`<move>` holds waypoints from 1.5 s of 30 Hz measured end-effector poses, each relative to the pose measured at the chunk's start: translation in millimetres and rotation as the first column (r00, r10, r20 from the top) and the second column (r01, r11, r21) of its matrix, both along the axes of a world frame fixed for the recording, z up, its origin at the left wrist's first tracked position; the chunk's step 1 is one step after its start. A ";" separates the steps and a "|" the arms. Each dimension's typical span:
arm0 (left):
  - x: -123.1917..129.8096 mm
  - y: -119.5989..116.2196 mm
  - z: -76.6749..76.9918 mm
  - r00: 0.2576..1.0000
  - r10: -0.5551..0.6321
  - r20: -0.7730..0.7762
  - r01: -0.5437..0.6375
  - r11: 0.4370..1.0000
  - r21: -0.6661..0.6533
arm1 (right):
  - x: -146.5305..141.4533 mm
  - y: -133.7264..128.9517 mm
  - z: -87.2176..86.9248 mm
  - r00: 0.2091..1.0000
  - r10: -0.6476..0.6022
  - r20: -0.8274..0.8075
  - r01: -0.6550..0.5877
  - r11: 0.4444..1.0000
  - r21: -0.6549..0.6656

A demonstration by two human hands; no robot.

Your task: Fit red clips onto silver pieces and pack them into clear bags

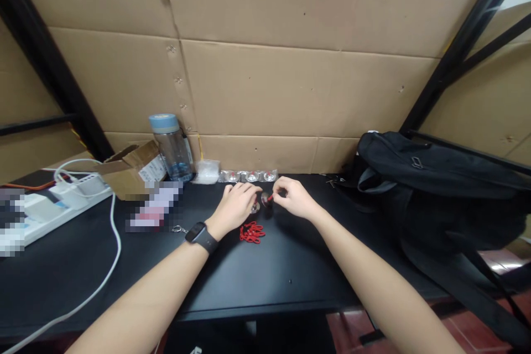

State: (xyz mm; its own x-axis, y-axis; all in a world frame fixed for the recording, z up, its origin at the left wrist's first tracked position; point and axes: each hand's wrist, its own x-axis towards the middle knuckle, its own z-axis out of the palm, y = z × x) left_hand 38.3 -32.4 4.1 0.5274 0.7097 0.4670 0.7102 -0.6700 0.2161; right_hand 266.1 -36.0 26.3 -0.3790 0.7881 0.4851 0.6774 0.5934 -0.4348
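Observation:
My right hand point(293, 197) pinches a short red cord or tab between thumb and fingertips. A small round metal disc point(265, 199) hangs tilted from it, just above the black tabletop. My left hand point(236, 206), wearing a dark watch, is palm down with its fingers curled over a second metal disc point(254, 208). That disc also shows a bit of red, and its upper part is hidden by the fingers. The two discs are close together, with a small gap visible. Nearer the table's front edge lies a loose heap of red cord point(252, 233).
Behind my hands, three metal discs in clear packets point(251, 176) line the cardboard wall, beside a clear plastic bag point(206, 171). To the left are a bottle point(174, 149), an open carton point(133, 171), a key ring point(179, 229) and a power strip point(62, 202). A black backpack point(440, 188) stands right.

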 end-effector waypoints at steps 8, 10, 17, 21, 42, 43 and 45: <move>2.6 -3.9 -0.1 0.978 -0.028 -0.207 0.054 0.991 0.120 | 13.8 6.9 -9.8 0.960 -0.167 0.223 0.201 0.969 -0.141; 2.4 -3.2 0.9 0.976 -0.027 -0.218 0.057 0.990 0.133 | 16.4 8.7 -10.8 0.967 -0.140 0.215 0.180 0.968 -0.176; -8.5 -3.9 10.7 0.956 0.017 -0.292 0.025 0.990 0.137 | 17.5 7.5 -7.9 0.971 -0.061 0.232 0.106 0.977 -0.184; -11.5 -6.7 14.6 0.933 0.060 -0.356 -0.007 0.989 0.150 | 13.2 5.3 -6.8 0.947 0.002 0.320 0.055 0.984 -0.169; -5.1 -6.0 12.7 0.959 0.190 -0.211 -0.097 0.917 0.387 | -5.3 -1.8 -5.6 0.828 -0.172 0.533 0.070 0.976 0.206; -4.4 -6.2 13.0 0.962 0.178 -0.205 -0.088 0.920 0.382 | -5.4 -2.0 -4.1 0.861 -0.149 0.487 0.048 0.976 0.213; -3.6 -6.2 13.2 0.970 0.152 -0.192 -0.072 0.927 0.369 | -4.5 -2.6 1.2 0.936 -0.099 0.337 0.017 0.971 0.239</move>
